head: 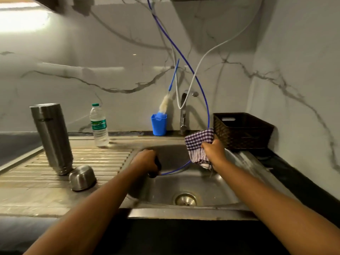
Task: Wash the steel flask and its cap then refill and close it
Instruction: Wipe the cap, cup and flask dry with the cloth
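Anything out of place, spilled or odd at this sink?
Nothing looks spilled or broken. The steel flask stands neck-down on the drainboard, its steel cap beside it, probably draining. A loose blue tube hangs down into the sink, near the left hand gripping a dark object; the right hand holds a checked cloth.

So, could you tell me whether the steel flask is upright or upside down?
Upside down: the steel flask stands mouth-down on the drainboard, its ringed neck at the bottom, flat base on top; its cap lies beside it.

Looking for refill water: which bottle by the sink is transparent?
The plastic bottle with the green cap and label; the steel flask beside it is opaque.
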`<state>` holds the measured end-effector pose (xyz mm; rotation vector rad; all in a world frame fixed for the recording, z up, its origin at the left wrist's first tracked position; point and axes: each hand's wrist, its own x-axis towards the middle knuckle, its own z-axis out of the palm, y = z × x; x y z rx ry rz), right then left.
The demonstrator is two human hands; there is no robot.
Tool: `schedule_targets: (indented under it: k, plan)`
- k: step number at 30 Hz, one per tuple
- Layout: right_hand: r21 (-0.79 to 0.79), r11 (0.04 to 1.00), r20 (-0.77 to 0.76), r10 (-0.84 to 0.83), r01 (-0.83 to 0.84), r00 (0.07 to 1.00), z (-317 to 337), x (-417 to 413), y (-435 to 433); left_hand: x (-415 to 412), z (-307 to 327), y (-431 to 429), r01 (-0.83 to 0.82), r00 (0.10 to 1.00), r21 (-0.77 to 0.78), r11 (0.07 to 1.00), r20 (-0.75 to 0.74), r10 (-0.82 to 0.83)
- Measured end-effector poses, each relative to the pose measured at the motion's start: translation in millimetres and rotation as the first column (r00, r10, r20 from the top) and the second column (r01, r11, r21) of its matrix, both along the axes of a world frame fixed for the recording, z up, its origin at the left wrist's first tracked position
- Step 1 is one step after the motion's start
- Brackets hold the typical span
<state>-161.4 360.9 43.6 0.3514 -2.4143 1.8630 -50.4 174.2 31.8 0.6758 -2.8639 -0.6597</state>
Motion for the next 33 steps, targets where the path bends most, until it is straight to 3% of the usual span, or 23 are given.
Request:
schedule_targets:
  k: [1,3,5,6,11,15,19,22,29,31,33]
  plan:
    - [0.005,1.0,0.014,-0.011,0.011,1.0,-5,-5,4,-2,-3,1,0.006,1.0,-0.01,1.0,0.01,-0.005]
    - [-0.001,1.0,0.041,-0.028,0.028,0.999,-10,-14,8,-10,-1,-3,0.049,0.996,0.237,0.97,-0.084,-0.03]
    - [-0.02,0.999,0.035,-0.032,0.033,0.999,-9,-19,8,-11,8,-7,0.128,0.975,0.487,0.864,-0.221,-0.019]
    - [-0.027,0.999,0.027,-0.021,0.022,0.999,-8,-20,7,-11,11,-8,0.166,0.961,0.541,0.824,-0.276,-0.012]
    - [-0.07,0.992,0.0,0.102,-0.102,0.995,-7,-7,0,-12,4,0,0.268,0.92,0.747,0.609,-0.386,0.069]
    - [-0.1,0.965,-0.082,0.233,-0.241,0.969,0,17,-3,-15,3,14,0.352,0.866,0.821,0.449,-0.468,0.177]
    - [-0.1,0.827,-0.104,0.545,-0.554,0.832,-3,31,-6,-15,-1,21,0.414,0.822,0.833,0.367,-0.515,0.243]
    - [-0.088,0.763,-0.071,0.637,-0.641,0.768,-4,28,-6,-14,-4,21,0.41,0.817,0.831,0.376,-0.518,0.253]
    - [0.147,0.785,-0.302,0.615,-0.602,0.728,-9,20,-4,-14,-8,27,0.496,0.784,0.772,0.398,-0.595,0.176]
    - [0.143,0.813,-0.354,0.574,-0.564,0.738,-7,18,-6,-14,-9,30,0.512,0.763,0.734,0.446,-0.627,0.156]
    - [0.058,0.822,-0.334,0.55,-0.566,0.765,-6,19,-6,-11,-8,33,0.523,0.728,0.645,0.557,-0.678,0.1]
